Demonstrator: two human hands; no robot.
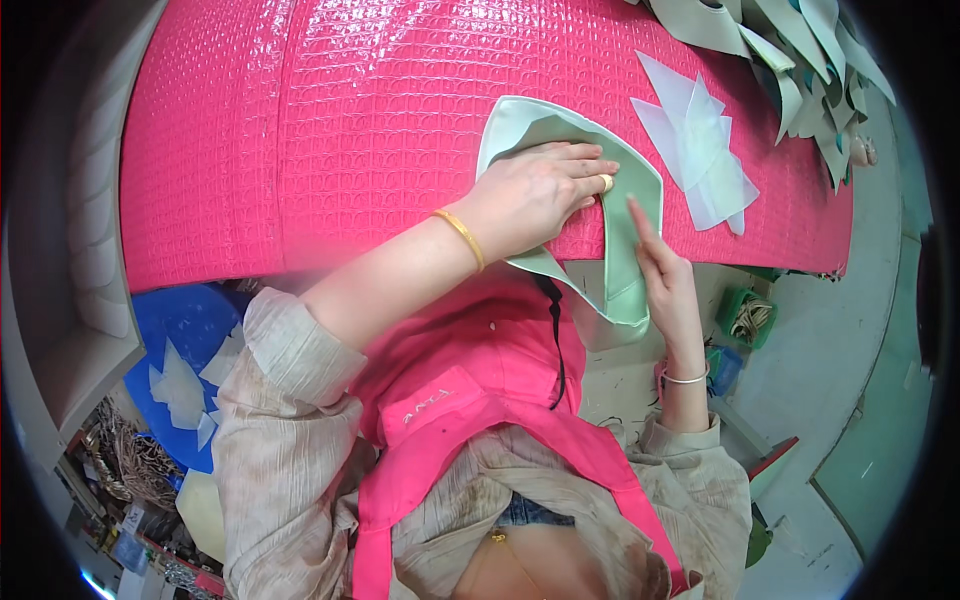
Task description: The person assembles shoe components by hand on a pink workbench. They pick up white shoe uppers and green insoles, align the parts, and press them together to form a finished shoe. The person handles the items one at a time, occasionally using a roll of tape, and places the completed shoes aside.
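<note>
Overhanging the table (380, 130), the pale-green piece (622, 260) could slip if the left hand (545, 192) lifts; whether it or the right hand (668, 278) clamps, I cannot tell.

Left of and beyond the left hand's fingers (590, 168), the pink table (370, 140) offers a broad, flat way through as far as the grey panel (95, 200) at its side, though the left forearm bars the near approach. Between those fingers and the right hand's fingers (646, 225), the curved pale green piece (623, 255) takes up the room, its lower end jutting past the table's front edge. Beyond the right fingers, only a narrow strip separates this piece from the translucent sheets (702, 155), and farther out the heaped grey-green pieces (800, 60) block the corner.
</note>
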